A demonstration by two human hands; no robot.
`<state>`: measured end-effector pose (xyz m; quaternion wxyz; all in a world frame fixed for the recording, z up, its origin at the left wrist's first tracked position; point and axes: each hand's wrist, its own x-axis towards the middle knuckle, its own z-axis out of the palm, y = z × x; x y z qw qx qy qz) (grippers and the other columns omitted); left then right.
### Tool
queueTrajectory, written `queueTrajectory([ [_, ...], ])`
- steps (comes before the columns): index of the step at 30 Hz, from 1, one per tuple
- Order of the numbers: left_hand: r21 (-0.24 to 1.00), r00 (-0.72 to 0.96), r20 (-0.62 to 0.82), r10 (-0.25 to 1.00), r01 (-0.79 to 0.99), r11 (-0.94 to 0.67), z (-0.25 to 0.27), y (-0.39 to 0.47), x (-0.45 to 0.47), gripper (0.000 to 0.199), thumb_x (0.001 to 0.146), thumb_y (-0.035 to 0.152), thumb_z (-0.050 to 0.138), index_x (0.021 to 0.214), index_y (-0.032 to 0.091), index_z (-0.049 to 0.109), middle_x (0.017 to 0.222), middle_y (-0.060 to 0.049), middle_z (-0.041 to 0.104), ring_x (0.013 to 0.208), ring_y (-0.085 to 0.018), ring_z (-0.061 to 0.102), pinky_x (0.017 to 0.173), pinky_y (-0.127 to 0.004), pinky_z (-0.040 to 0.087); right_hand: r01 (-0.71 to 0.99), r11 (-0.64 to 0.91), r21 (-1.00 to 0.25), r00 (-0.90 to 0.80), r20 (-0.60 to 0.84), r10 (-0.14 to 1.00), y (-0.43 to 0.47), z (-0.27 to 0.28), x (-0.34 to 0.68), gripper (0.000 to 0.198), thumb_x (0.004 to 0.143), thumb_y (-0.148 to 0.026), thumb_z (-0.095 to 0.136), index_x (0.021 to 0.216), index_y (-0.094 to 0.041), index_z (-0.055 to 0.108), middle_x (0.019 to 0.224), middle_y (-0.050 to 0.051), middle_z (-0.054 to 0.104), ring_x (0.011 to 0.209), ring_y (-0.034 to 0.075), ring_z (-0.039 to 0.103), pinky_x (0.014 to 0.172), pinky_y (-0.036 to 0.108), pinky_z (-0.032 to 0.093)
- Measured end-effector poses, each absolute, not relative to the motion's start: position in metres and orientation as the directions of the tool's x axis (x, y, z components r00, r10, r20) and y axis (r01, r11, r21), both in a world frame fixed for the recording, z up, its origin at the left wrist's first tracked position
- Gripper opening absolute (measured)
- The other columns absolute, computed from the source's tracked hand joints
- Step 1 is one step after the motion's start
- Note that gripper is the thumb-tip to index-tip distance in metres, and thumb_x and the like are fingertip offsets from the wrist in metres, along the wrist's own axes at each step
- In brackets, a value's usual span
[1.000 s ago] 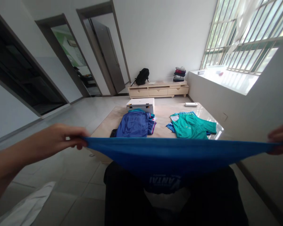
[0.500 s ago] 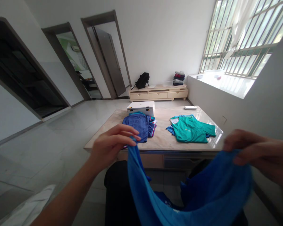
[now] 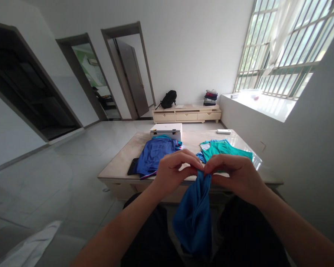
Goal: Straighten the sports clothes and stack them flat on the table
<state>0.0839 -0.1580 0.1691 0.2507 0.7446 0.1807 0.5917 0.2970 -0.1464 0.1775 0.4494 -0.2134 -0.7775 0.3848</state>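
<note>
**Over the near edge of the table, a blue garment hangs from two hands**

Between the person's dark-trousered legs (image 3: pixel 247 233), the blue garment (image 3: pixel 194 222) dangles in a narrow bunch, gathered at the top and loosely folded below. From where I stand, it looks light and soft, a thin knit with a slight sheen; I'd expect it to stretch, slide a little between the fingertips and crease rather than break. It has no stiffness of its own, so the sensible hold is on the gathered top edge, at two points, letting the rest drop straight.

That is where the grip is. The left hand (image 3: pixel 174 172) pinches the edge between thumb and fingers, and the right hand (image 3: pixel 236 172) does the same just beside it, the fingertips all but meeting. Whether they actually touch, I can't tell.

Beyond the hands, on the table (image 3: pixel 115 163), a pile of purple-blue clothing (image 3: pixel 156 157) lies to the left, with a black object (image 3: pixel 132 167) by its near side and a white box (image 3: pixel 166 129) behind it. On the right lies a green shirt (image 3: pixel 224 149), partly hidden by the right hand. Farther off, a low cabinet (image 3: pixel 186 116) bears a black backpack (image 3: pixel 169 99) and a stack of folded cloth (image 3: pixel 210 98).
</note>
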Motion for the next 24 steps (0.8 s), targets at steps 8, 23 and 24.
queueTrajectory([
  [8, 0.464, 0.396, 0.794, 0.461, 0.094, -0.881, 0.178, -0.164, 0.074, 0.004, 0.089, 0.015, 0.073, 0.089, 0.019, 0.074, 0.089, -0.007, 0.076, 0.081, -0.016, 0.073, 0.076, -0.027, 0.06, -0.007, 0.781, -0.624, -0.522, 0.669, 0.529, -0.148, 0.19, 0.292, 0.006, 0.083, -0.024, 0.081, 0.078, -0.027, 0.077, 0.09, 0.004, 0.071, 0.085, 0.02, 0.068, 0.08, 0.035, 0.06],
  [23, 0.321, 0.407, 0.782, 0.472, 0.386, -0.865, 0.171, -0.151, 0.07, 0.026, 0.088, 0.031, 0.077, 0.076, 0.018, 0.058, 0.076, 0.001, 0.061, 0.067, -0.01, 0.053, 0.062, -0.023, 0.043, 0.126, 0.573, -0.81, -0.549, 0.424, 0.72, -0.142, 0.18, 0.293, 0.009, 0.077, -0.014, 0.079, 0.081, -0.022, 0.076, 0.082, -0.001, 0.073, 0.077, 0.014, 0.07, 0.074, 0.023, 0.059],
  [24, 0.353, 0.381, 0.781, 0.496, 0.386, -0.852, 0.168, -0.156, 0.071, 0.023, 0.089, 0.029, 0.076, 0.078, 0.018, 0.059, 0.078, 0.001, 0.062, 0.068, -0.01, 0.054, 0.063, -0.022, 0.044, 0.113, 0.584, -0.804, -0.546, 0.441, 0.713, -0.141, 0.179, 0.294, 0.008, 0.077, -0.015, 0.079, 0.08, -0.022, 0.075, 0.082, 0.0, 0.072, 0.078, 0.015, 0.069, 0.074, 0.023, 0.059],
])
